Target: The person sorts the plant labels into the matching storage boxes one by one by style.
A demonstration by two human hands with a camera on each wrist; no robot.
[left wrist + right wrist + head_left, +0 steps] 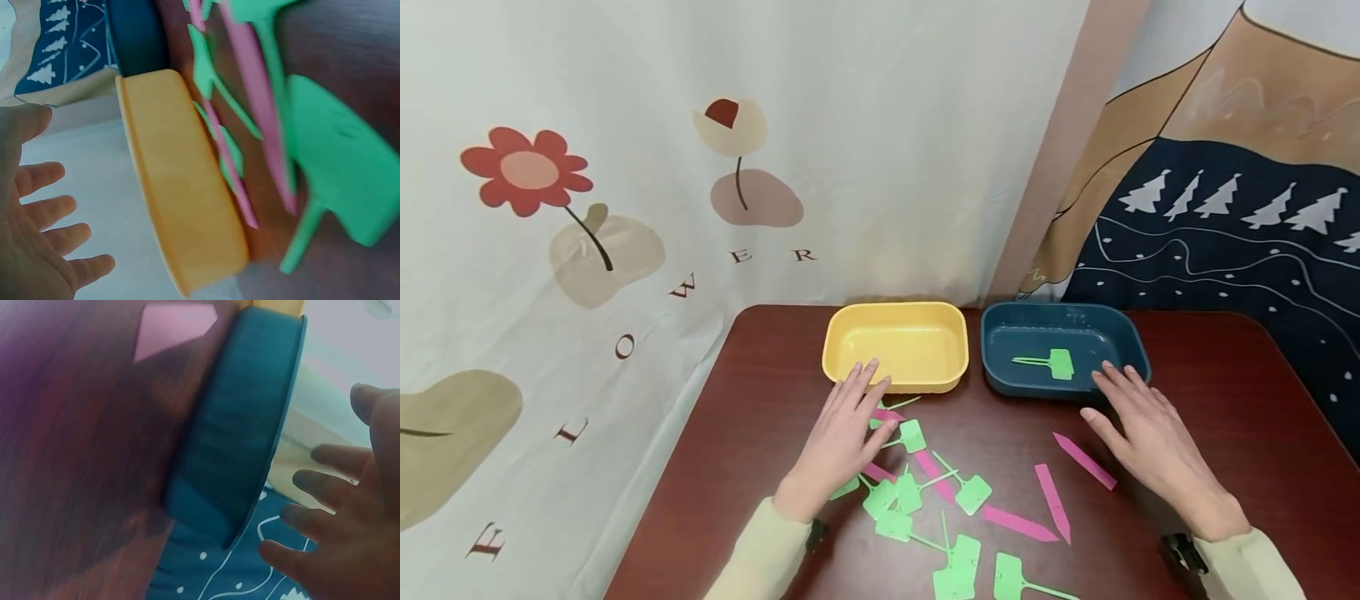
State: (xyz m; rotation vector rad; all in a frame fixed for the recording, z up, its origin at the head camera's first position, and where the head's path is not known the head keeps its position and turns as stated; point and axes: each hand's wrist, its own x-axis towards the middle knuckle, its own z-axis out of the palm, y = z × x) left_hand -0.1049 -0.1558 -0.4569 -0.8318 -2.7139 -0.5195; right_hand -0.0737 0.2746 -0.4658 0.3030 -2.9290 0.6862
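My left hand (838, 433) is spread, palm down, with its fingertips over the near rim of a yellow tray (932, 386) and nothing in its grasp. Under and beside it lies a loose pile of green T-shaped plant labels (973, 495) and pink pointed plant labels (1018, 524). My right hand (1157, 446) also has its fingers extended, holding nothing, near the front right corner of a dark blue tray (1022, 387). Inside that tray lies a green plant label (1061, 364). Just left of the right hand rests a pink label (1084, 461).
Both trays stand side by side along the back of the dark red-brown table (730, 417). Behind it hangs a white curtain (880, 167) with printed flowers, and at the right a navy cloth (1225, 250) with tree shapes.
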